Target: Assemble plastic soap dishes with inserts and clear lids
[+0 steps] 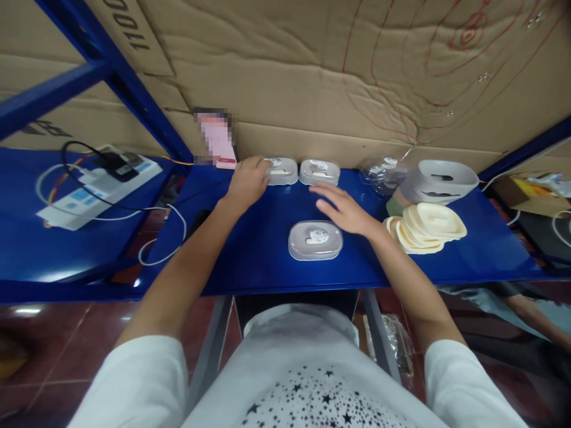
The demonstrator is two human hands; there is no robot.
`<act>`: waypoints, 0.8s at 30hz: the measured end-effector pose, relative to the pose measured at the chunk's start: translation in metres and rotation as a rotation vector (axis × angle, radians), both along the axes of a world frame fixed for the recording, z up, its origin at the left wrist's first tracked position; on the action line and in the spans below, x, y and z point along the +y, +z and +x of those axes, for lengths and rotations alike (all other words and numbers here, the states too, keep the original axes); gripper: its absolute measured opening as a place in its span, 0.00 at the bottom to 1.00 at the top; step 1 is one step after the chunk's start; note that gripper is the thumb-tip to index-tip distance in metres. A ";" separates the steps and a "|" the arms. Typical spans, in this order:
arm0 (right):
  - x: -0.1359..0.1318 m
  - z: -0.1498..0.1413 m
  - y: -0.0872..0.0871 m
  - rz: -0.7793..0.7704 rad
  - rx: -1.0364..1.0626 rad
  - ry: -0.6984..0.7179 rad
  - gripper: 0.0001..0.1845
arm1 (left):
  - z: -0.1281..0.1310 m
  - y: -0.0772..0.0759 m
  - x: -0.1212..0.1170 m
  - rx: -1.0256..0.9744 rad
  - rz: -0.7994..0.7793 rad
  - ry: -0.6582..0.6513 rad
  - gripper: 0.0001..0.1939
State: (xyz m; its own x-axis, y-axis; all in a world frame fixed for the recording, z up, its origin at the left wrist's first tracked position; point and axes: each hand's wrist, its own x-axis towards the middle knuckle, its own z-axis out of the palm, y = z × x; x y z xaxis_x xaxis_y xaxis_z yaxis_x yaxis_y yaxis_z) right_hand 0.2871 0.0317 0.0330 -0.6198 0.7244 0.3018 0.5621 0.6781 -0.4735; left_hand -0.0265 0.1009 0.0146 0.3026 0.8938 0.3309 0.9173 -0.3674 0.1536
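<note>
A rounded, clear-lidded container (284, 171) stands at the back of the blue table, its left end hidden by my left hand (250, 181). The fingers of that hand are curled at this end, with their tips out of sight. A similar container (319, 172) sits just to its right. My right hand (342, 209) hovers in front of that second box, thumb and fingers apart, holding nothing. Below and left of this hand, a third lidded container (316, 241) rests nearer the front edge, with a round printed label and a small white piece under its lid.
Cream-coloured lids or trays (435, 223) are stacked at right, before translucent grey-white tubs (446, 178). Clear plastic covers (382, 172) stand behind. A phone (218, 139) leans against the cardboard (285, 77). At left lie a power strip (100, 187) and loose cables. Another person's arm (535, 315) shows lower right.
</note>
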 end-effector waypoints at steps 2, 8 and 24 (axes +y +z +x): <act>-0.037 0.005 0.007 -0.039 -0.109 0.107 0.34 | 0.003 0.000 -0.007 0.013 0.027 0.034 0.23; -0.075 0.011 -0.003 -0.030 -0.333 0.046 0.46 | 0.016 0.001 -0.017 0.079 0.011 0.072 0.22; 0.030 0.005 -0.039 0.104 -0.185 0.001 0.39 | 0.010 -0.035 -0.027 -0.251 0.000 0.038 0.28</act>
State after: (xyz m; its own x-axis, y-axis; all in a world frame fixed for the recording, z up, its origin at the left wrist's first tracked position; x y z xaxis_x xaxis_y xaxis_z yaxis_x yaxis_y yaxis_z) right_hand 0.2923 0.0617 -0.0060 -0.6721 0.6949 0.2557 0.6326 0.7184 -0.2893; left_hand -0.0168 0.0734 -0.0203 0.1772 0.9030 0.3915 0.8635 -0.3335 0.3783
